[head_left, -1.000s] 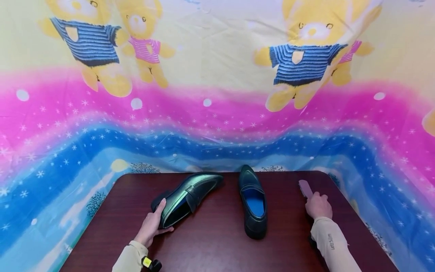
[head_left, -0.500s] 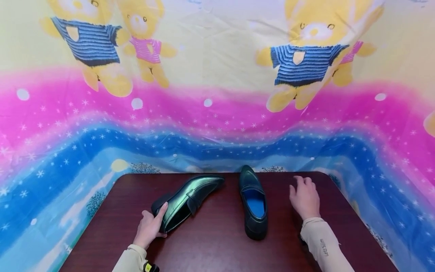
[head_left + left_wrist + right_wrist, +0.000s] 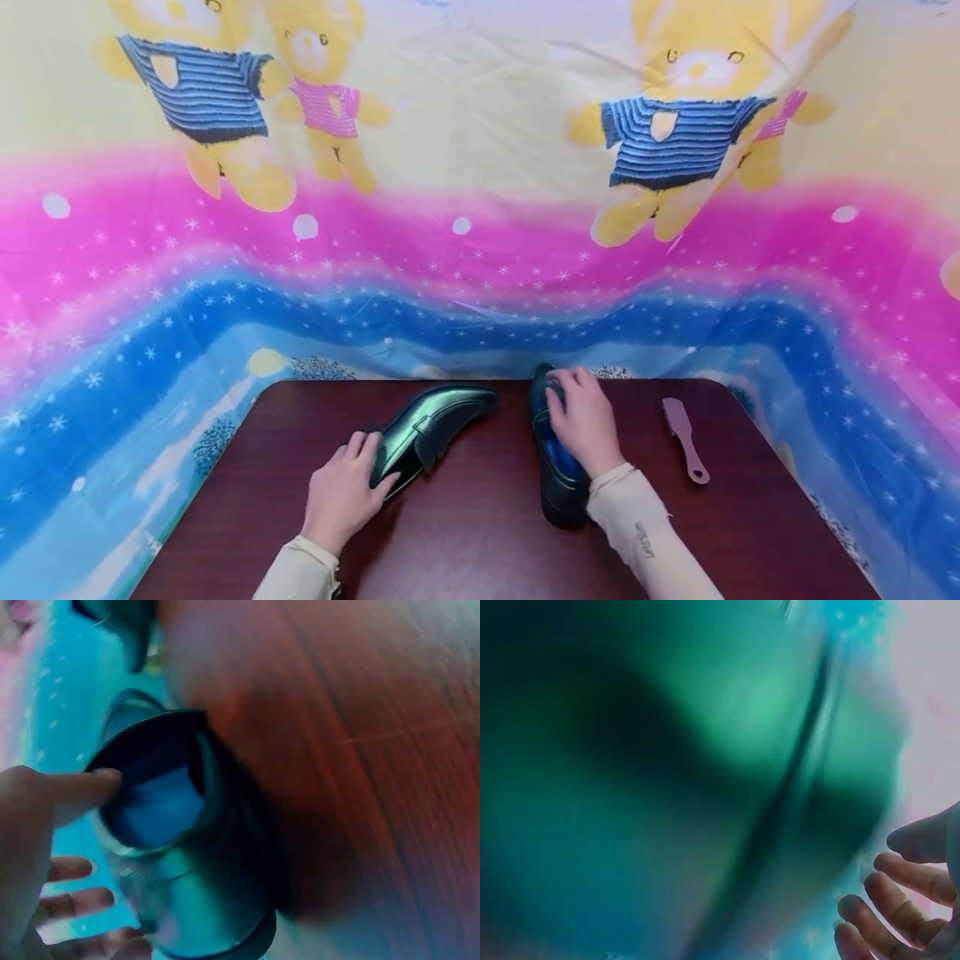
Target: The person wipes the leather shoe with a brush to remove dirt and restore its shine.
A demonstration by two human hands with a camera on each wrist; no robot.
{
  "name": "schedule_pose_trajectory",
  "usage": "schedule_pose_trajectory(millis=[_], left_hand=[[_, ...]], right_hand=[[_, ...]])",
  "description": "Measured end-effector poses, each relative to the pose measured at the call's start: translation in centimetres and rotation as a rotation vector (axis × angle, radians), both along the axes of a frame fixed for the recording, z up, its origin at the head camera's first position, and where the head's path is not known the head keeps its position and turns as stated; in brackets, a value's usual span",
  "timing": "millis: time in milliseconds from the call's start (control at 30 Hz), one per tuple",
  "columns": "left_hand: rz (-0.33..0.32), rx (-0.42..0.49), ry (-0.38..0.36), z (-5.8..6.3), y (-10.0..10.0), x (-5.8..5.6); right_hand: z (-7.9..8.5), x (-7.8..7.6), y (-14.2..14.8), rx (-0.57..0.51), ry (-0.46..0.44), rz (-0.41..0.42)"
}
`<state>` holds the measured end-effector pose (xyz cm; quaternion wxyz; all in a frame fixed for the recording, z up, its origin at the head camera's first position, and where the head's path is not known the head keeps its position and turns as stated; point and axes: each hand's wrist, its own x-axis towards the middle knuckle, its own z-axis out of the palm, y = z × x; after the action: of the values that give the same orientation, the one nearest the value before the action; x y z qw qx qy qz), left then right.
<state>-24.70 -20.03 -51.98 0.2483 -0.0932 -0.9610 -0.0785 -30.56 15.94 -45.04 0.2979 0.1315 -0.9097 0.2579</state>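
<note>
A dark green, shiny loafer [image 3: 431, 425] lies tilted at the left of the table, its toe pointing to the back right. My left hand [image 3: 343, 492] is at its heel end. In the left wrist view the thumb [image 3: 86, 791] reaches the rim of the shoe opening, and loosely bent fingers [image 3: 75, 904] lie beside the heel. The matching loafer [image 3: 562, 500], with a blue insole, stands upright in the middle. Over its upper hovers my right hand [image 3: 587, 421], covering part of it. The right wrist view shows those fingers [image 3: 904, 907] spread, with nothing between them.
A mauve brush [image 3: 684, 437] with a hole in its handle lies on the right of the dark red-brown table [image 3: 465, 542]. A cloth printed with teddy bears [image 3: 465, 275] hangs behind and around the table's edges.
My right hand has let go of the brush on the table and moved left over the upright loafer. My left hand has loosened and shifted over the tilted loafer's heel.
</note>
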Motion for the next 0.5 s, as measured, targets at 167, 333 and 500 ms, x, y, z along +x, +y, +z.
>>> schedule_pose_trajectory(millis=[167,333,500], left_hand=[[-0.057,-0.193,0.162,-0.5,0.7,-1.1],[-0.064,-0.292,0.244,-0.5,0.9,-1.6],[-0.100,-0.329,0.360,-1.1,0.6,-1.7]], right_hand=[[-0.5,-0.3,-5.3,0.053,-0.045,0.129],[-3.2,-0.1,-10.3,0.129,-0.191,0.256],[-6.2,0.3,-14.2,0.264,-0.281,0.253]])
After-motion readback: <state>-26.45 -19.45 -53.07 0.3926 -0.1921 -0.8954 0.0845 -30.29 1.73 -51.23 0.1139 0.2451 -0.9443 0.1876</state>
